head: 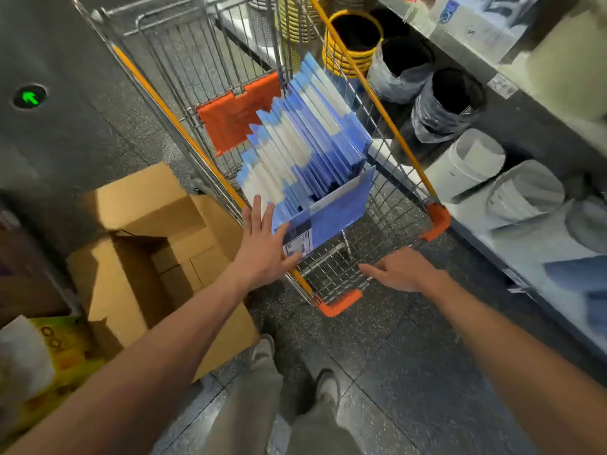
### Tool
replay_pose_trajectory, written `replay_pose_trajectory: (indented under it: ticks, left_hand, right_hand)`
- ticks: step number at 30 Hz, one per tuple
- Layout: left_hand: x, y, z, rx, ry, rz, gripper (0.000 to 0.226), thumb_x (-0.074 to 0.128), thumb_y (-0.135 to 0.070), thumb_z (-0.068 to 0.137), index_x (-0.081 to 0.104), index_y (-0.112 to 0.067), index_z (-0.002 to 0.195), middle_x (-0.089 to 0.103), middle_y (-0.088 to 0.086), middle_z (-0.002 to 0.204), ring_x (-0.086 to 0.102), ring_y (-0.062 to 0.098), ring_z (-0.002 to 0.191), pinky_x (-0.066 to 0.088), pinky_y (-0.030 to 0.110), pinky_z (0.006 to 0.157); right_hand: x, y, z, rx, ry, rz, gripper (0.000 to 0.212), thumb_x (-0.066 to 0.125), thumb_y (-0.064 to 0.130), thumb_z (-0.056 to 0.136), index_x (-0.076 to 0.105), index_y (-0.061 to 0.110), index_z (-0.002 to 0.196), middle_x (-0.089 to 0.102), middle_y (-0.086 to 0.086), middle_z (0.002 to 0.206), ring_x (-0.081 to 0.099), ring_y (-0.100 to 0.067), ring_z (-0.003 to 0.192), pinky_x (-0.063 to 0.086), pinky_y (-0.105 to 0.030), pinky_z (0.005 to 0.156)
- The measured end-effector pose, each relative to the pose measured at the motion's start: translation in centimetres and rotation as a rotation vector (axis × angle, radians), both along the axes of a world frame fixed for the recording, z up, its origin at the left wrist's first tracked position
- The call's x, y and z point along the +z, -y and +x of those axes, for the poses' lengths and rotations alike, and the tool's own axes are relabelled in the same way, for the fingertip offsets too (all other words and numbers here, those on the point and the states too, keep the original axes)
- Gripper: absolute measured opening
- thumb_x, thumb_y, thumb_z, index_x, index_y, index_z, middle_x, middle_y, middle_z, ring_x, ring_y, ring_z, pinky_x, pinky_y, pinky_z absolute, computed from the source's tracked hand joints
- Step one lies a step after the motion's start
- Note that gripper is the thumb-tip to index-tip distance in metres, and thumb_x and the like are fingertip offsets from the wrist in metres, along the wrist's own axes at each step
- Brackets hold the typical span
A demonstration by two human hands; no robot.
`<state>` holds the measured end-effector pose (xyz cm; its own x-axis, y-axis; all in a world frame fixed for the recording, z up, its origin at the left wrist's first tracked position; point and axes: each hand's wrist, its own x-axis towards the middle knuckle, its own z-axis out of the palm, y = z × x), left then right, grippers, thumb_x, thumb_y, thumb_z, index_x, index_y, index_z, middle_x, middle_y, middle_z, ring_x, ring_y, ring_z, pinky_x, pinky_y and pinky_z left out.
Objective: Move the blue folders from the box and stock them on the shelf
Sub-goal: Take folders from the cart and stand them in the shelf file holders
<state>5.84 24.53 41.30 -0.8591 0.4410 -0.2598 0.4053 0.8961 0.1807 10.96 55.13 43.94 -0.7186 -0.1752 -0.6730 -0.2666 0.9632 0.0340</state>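
The blue folders (312, 142) looked stiff, slick and light, best gripped at the edge touching the flat-fingered left hand (262, 244); the right hand (400, 270) was spread empty nearby.

Folders (305, 152) stand in the cart (394, 205), box (144, 198) left, shelf (532, 244) right.

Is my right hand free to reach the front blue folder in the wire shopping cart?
Probably yes: the open right hand hovers above the wire shopping cart's near end, with nothing between it and the front blue plastic folder.
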Motion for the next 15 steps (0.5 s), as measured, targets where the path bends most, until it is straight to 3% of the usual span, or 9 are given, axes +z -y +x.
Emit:
replay_pose_trajectory:
  ticks: [2, 6, 9, 12, 15]
  left_hand:
    - [0.2, -0.3, 0.8, -0.022, 0.013, 0.013, 0.081, 0.038, -0.073, 0.095, 0.029, -0.022, 0.157, -0.014, 0.021, 0.165, -0.040, 0.041, 0.142, -0.024, 0.060, 0.114]
    - [0.6, -1.5, 2.9, -0.067, 0.025, -0.004, 0.087, 0.035, -0.073, 0.095, 0.016, -0.020, 0.161, -0.025, 0.021, 0.163, -0.044, 0.041, 0.139, -0.020, 0.063, 0.115]
    - [0.5, -3.3, 5.1, -0.105, 0.016, -0.005, 0.088, 0.035, -0.073, 0.095, 0.012, -0.019, 0.161, -0.027, 0.021, 0.162, -0.044, 0.041, 0.139, -0.020, 0.064, 0.115]
    - [0.4, -5.3, 7.3, -0.135, 0.022, -0.040, 0.089, 0.034, -0.073, 0.095, 0.010, -0.019, 0.161, -0.025, 0.022, 0.162, -0.041, 0.043, 0.140, -0.018, 0.066, 0.115]
    - [0.6, -7.6, 9.9, -0.165, 0.022, -0.049, 0.088, 0.032, -0.073, 0.094, 0.012, -0.020, 0.161, -0.024, 0.021, 0.163, -0.039, 0.044, 0.142, -0.022, 0.064, 0.115]
  right_hand:
    - [0.3, -0.2, 1.5, -0.012, -0.004, -0.015, 0.084, 0.013, 0.072, 0.095, 0.073, 0.016, 0.079, 0.038, 0.000, 0.049, 0.041, -0.014, 0.047, 0.049, -0.033, 0.080]
    - [0.3, -1.1, 4.9, -0.057, -0.041, -0.076, 0.071, 0.006, 0.078, 0.085, 0.052, 0.031, 0.058, 0.040, -0.001, 0.050, 0.036, -0.013, 0.044, 0.037, -0.028, 0.062]
    - [0.1, -2.6, 7.9, -0.088, -0.071, -0.072, 0.072, 0.008, 0.078, 0.087, 0.041, 0.025, 0.052, 0.042, -0.003, 0.052, 0.039, -0.015, 0.045, 0.037, -0.026, 0.057]
    - [-0.1, -4.4, 11.0, -0.130, -0.072, -0.043, 0.071, 0.016, 0.071, 0.096, 0.048, 0.020, 0.058, 0.036, -0.001, 0.050, 0.039, -0.015, 0.046, 0.024, -0.022, 0.051]
    - [-0.3, -6.2, 14.6, -0.108, -0.113, -0.033, 0.076, 0.003, 0.076, 0.088, 0.048, 0.020, 0.061, 0.041, -0.002, 0.052, 0.038, -0.016, 0.047, 0.019, -0.023, 0.051]
